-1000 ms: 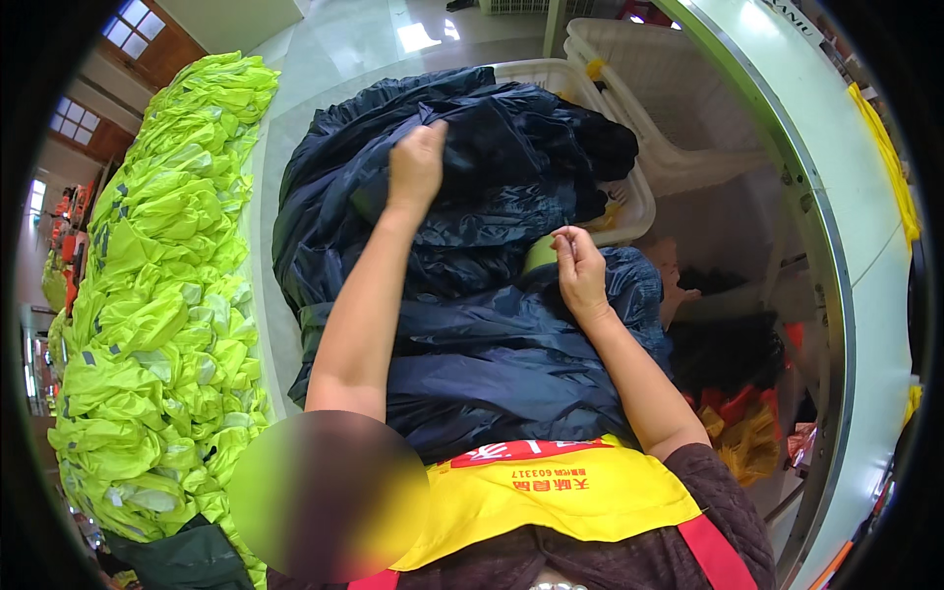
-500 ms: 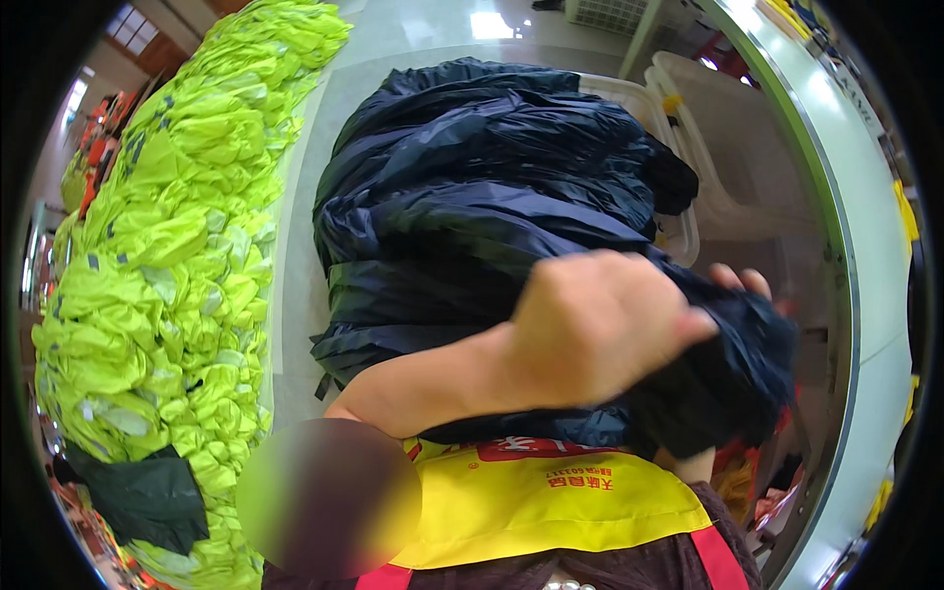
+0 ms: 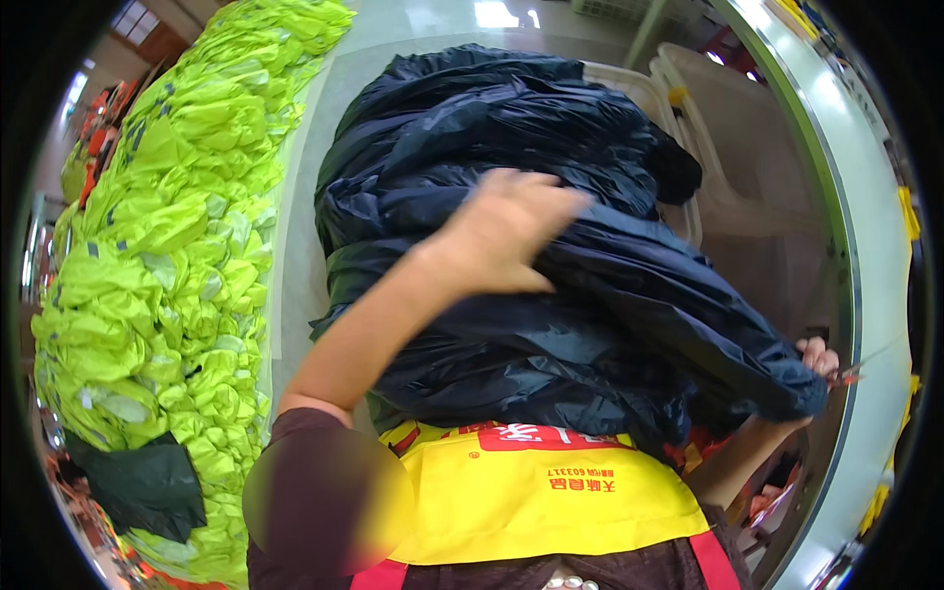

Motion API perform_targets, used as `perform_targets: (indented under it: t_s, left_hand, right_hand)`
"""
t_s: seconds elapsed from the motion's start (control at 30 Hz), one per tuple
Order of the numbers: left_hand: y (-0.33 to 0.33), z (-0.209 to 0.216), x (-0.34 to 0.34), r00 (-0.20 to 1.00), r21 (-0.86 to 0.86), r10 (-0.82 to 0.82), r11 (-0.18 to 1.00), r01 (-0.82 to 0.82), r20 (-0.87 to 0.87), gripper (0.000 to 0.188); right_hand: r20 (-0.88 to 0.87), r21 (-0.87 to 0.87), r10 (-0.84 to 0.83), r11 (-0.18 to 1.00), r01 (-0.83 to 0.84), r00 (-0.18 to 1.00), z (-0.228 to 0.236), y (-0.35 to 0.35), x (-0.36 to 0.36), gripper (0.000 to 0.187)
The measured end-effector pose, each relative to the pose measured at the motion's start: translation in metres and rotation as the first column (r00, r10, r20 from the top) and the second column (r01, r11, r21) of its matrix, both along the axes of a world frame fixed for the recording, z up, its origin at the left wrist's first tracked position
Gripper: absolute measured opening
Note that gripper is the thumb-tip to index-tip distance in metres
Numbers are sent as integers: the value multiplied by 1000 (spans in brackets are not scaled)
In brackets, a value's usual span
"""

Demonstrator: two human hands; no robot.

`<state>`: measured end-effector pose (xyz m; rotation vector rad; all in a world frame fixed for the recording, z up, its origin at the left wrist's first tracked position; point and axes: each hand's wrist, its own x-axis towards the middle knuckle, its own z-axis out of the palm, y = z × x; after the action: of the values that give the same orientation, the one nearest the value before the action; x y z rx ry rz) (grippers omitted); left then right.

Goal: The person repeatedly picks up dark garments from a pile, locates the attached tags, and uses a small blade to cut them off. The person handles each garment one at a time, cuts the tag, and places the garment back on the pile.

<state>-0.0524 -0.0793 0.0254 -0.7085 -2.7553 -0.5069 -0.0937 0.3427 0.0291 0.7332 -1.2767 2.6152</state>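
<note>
A large heap of dark navy, shiny garments point(image 3: 472, 128) lies in front of me. My left hand point(image 3: 506, 231) is over the middle of the heap, slightly blurred, thumb apart from the stretched fingers; whether it touches the cloth I cannot tell. Over at the right, my right hand point(image 3: 818, 356) is closed at the end of a long navy fabric piece point(image 3: 698, 305), which stretches from the heap toward it. A small pointed tool with a reddish part point(image 3: 848, 375) sticks out by the right fingers; its kind is unclear.
A long pile of neon yellow garments point(image 3: 177, 265) runs along the left, with a dark cloth point(image 3: 143, 487) on its near end. Pale plastic bins point(image 3: 728, 147) stand behind the heap to the right. A light tabletop with a metal edge point(image 3: 860, 256) borders the right side.
My left hand has moved left and away from me, off the bunched cloth, and its fingers have spread. My right hand has moved right and nearer, drawing the navy fabric out long.
</note>
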Motion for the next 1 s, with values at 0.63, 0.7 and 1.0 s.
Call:
perform_targets:
  t_s: [0.63, 0.7, 1.0]
  left_hand:
    - [-56, -74, 95, 850, 289, 40, 931, -223, 525, 17]
    - [-60, -68, 85, 784, 230, 83, 933, -278, 615, 21]
    - [-16, -3, -32, 946, 386, 274, 865, -322, 175, 37]
  right_hand:
    - [270, 814, -251, 575, -81, 930, -42, 11, -13, 17]
    - [364, 805, -516, 593, 17, 776, -50, 4, -27, 25]
    - [407, 655, -204, 745, -129, 891, -63, -15, -51, 15]
